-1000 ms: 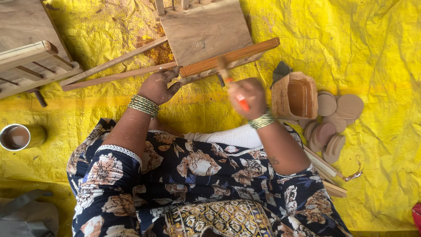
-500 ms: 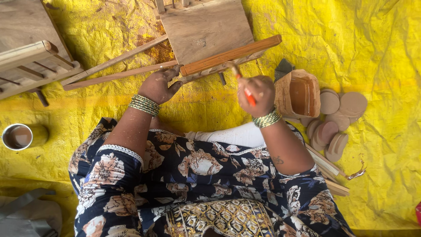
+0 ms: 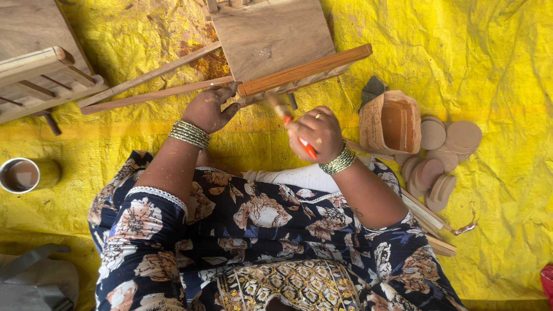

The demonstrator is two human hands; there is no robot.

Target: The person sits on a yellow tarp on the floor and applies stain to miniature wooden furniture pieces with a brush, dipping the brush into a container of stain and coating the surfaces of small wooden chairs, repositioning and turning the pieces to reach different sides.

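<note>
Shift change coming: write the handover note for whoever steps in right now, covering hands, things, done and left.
Left hand: pressed on the end of the wooden frame, steadying it on the yellow tarp.
Right hand: grips a red-handled brush, bristles just under the orange-brown bar.
Nearby: small wooden box and round wooden discs to the right; tin cup to the left.
Done: the bar's top face looks coated.
Left: the pale slats and board look bare.
</note>
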